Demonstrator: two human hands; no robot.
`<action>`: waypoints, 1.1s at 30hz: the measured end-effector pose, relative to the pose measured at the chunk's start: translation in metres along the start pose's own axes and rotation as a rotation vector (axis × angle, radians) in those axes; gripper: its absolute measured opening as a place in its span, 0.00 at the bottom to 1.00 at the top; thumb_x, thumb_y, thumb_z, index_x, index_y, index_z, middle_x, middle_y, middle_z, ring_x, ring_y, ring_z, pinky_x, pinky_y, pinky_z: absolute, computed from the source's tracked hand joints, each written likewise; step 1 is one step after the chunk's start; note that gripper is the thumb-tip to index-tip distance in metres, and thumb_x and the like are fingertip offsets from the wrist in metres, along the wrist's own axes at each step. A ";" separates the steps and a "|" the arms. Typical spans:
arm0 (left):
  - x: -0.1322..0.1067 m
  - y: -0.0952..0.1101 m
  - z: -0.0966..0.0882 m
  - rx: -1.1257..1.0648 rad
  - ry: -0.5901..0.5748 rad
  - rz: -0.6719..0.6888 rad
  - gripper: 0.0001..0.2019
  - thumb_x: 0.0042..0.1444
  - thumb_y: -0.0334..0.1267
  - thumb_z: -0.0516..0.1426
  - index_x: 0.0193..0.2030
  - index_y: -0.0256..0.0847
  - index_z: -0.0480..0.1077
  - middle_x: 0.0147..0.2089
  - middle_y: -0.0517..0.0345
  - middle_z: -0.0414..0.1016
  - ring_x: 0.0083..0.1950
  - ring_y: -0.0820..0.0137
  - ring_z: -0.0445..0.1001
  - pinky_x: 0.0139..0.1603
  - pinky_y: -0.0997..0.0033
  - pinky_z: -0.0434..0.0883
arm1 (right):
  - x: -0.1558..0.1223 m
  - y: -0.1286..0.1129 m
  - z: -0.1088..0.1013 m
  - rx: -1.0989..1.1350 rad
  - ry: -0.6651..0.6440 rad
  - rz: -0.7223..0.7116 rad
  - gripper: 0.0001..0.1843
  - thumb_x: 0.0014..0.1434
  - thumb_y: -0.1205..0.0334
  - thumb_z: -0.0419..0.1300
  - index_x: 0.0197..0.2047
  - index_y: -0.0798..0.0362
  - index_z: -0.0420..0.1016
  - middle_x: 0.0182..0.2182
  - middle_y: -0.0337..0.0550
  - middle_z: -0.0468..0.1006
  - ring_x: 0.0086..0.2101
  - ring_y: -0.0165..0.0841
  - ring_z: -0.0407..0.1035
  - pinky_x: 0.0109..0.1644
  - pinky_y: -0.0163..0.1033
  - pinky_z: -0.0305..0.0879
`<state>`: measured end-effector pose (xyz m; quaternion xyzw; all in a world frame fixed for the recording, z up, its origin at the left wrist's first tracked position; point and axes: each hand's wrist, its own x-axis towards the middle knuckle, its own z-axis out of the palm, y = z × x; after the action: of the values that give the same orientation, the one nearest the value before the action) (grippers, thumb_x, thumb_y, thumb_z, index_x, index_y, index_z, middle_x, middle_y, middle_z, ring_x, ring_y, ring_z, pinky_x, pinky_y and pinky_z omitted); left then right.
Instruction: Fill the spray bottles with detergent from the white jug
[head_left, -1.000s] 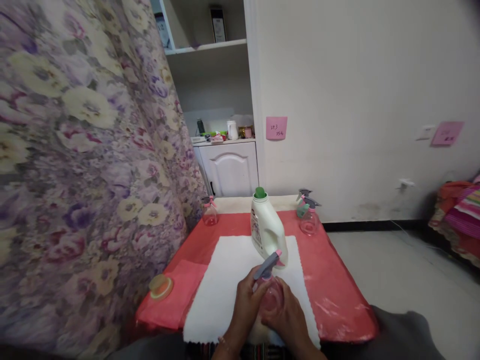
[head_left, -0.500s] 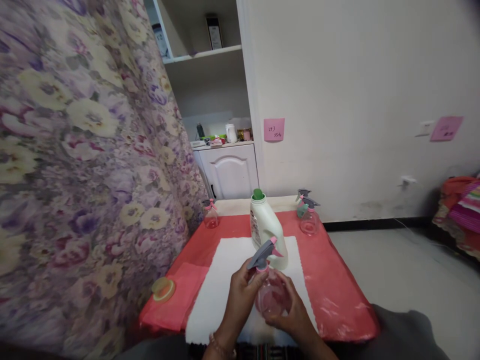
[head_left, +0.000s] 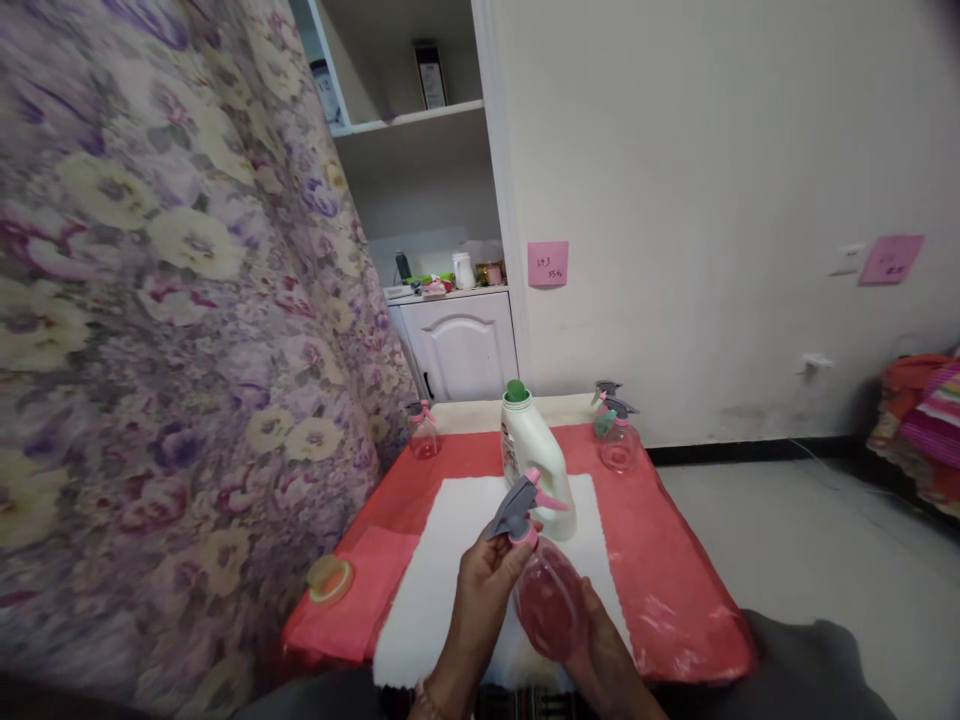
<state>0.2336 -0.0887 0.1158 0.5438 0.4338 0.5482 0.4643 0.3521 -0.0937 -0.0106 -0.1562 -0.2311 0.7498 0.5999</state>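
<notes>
A clear pink spray bottle (head_left: 551, 600) with a grey and pink trigger head is held tilted above the white cloth, its base toward the lower right. My left hand (head_left: 484, 585) is closed around the pink collar under the trigger head. Against the lower right side of the bottle's body, my right hand (head_left: 604, 645) is wrapped, its fingers partly hidden behind the bottle. Just beyond stands a large pale-green jug (head_left: 536, 440) with a green piece in its mouth. The white cloth (head_left: 427, 580) lies under both hands.
Another spray bottle (head_left: 424, 435) stands at the table's far left. A clear spray bottle (head_left: 619, 445) and a greenish spray bottle (head_left: 602, 422) are at the far right. A yellowish round lid (head_left: 330, 580) lies on the red table cover (head_left: 675, 600). A floral curtain (head_left: 187, 400) hangs at left.
The spray bottle has tipped, its base swinging toward the lower right. My right hand has shifted from beneath the base to the bottle's right side. The left hand stays at the collar.
</notes>
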 end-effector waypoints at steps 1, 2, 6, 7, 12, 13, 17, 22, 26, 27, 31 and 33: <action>-0.001 0.000 0.002 0.000 0.002 0.000 0.16 0.52 0.44 0.63 0.45 0.38 0.77 0.47 0.48 0.82 0.50 0.58 0.77 0.53 0.62 0.71 | 0.000 0.000 0.002 0.042 -0.003 0.051 0.28 0.56 0.37 0.57 0.51 0.46 0.76 0.54 0.44 0.77 0.55 0.40 0.69 0.61 0.50 0.60; -0.002 0.000 0.003 0.000 0.006 -0.004 0.16 0.52 0.44 0.63 0.45 0.38 0.78 0.48 0.48 0.82 0.50 0.58 0.77 0.53 0.61 0.72 | 0.000 0.000 0.004 0.084 -0.009 0.099 0.28 0.57 0.37 0.56 0.50 0.48 0.77 0.52 0.44 0.79 0.53 0.40 0.71 0.60 0.49 0.62; -0.005 -0.003 0.007 0.015 -0.015 -0.012 0.17 0.52 0.45 0.62 0.46 0.40 0.77 0.48 0.49 0.81 0.51 0.58 0.77 0.53 0.62 0.72 | -0.003 -0.005 0.011 0.197 0.026 0.298 0.28 0.57 0.37 0.55 0.42 0.52 0.80 0.40 0.45 0.84 0.39 0.37 0.77 0.44 0.43 0.72; -0.006 -0.004 0.007 0.023 -0.022 -0.010 0.17 0.53 0.45 0.62 0.47 0.40 0.77 0.48 0.49 0.81 0.51 0.58 0.77 0.53 0.62 0.72 | -0.004 -0.006 0.012 0.207 0.039 0.357 0.29 0.57 0.35 0.54 0.40 0.53 0.80 0.36 0.46 0.85 0.35 0.37 0.77 0.38 0.41 0.72; -0.010 -0.005 0.008 0.065 -0.071 -0.040 0.17 0.53 0.47 0.61 0.46 0.40 0.76 0.42 0.52 0.82 0.45 0.59 0.78 0.45 0.64 0.74 | -0.003 -0.003 0.001 0.190 0.038 0.434 0.32 0.57 0.33 0.51 0.39 0.54 0.79 0.30 0.47 0.84 0.27 0.37 0.76 0.28 0.39 0.71; -0.011 -0.005 0.008 0.067 -0.078 -0.052 0.17 0.52 0.48 0.61 0.45 0.40 0.76 0.42 0.53 0.82 0.43 0.59 0.78 0.43 0.64 0.74 | -0.003 -0.001 -0.001 0.165 0.022 0.463 0.34 0.57 0.32 0.50 0.40 0.55 0.78 0.29 0.48 0.83 0.26 0.37 0.76 0.26 0.39 0.70; -0.013 -0.007 0.007 0.065 -0.077 -0.039 0.15 0.54 0.47 0.60 0.44 0.41 0.76 0.44 0.53 0.81 0.46 0.61 0.77 0.47 0.67 0.72 | -0.003 0.000 -0.001 0.109 -0.001 0.571 0.36 0.56 0.30 0.50 0.38 0.57 0.78 0.25 0.49 0.82 0.23 0.37 0.75 0.20 0.37 0.68; -0.012 -0.017 0.001 0.050 -0.024 0.005 0.15 0.57 0.45 0.58 0.46 0.39 0.74 0.46 0.51 0.81 0.49 0.62 0.76 0.51 0.67 0.69 | -0.005 -0.006 0.008 0.131 -0.018 0.543 0.42 0.53 0.25 0.46 0.41 0.56 0.78 0.29 0.50 0.83 0.23 0.38 0.76 0.20 0.38 0.68; -0.010 -0.020 -0.002 0.047 0.055 0.027 0.16 0.55 0.46 0.60 0.46 0.38 0.74 0.44 0.50 0.81 0.49 0.60 0.76 0.51 0.65 0.70 | -0.005 -0.011 0.013 0.136 0.037 0.498 0.42 0.53 0.25 0.47 0.43 0.57 0.77 0.32 0.50 0.83 0.27 0.39 0.77 0.21 0.36 0.67; -0.010 -0.019 -0.002 0.043 0.080 0.029 0.16 0.55 0.46 0.60 0.46 0.38 0.74 0.44 0.50 0.81 0.49 0.60 0.77 0.51 0.65 0.70 | -0.004 -0.012 0.013 0.127 0.045 0.489 0.41 0.54 0.26 0.47 0.44 0.57 0.77 0.32 0.50 0.84 0.28 0.40 0.78 0.22 0.36 0.68; -0.009 -0.014 0.001 0.006 0.187 0.018 0.16 0.52 0.47 0.62 0.44 0.39 0.74 0.44 0.51 0.82 0.48 0.60 0.77 0.50 0.65 0.72 | -0.003 -0.011 0.014 0.128 -0.046 0.392 0.34 0.59 0.34 0.50 0.53 0.52 0.73 0.41 0.49 0.84 0.34 0.40 0.79 0.36 0.40 0.71; -0.009 -0.011 0.001 -0.016 0.220 0.014 0.16 0.51 0.47 0.63 0.43 0.40 0.74 0.45 0.51 0.82 0.48 0.60 0.77 0.50 0.65 0.72 | -0.003 -0.010 0.012 0.126 -0.104 0.327 0.29 0.60 0.39 0.54 0.54 0.51 0.72 0.47 0.49 0.82 0.39 0.40 0.79 0.44 0.44 0.70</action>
<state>0.2348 -0.0953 0.1031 0.4796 0.4738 0.6111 0.4147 0.3549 -0.0968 0.0051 -0.1149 -0.1860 0.8574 0.4660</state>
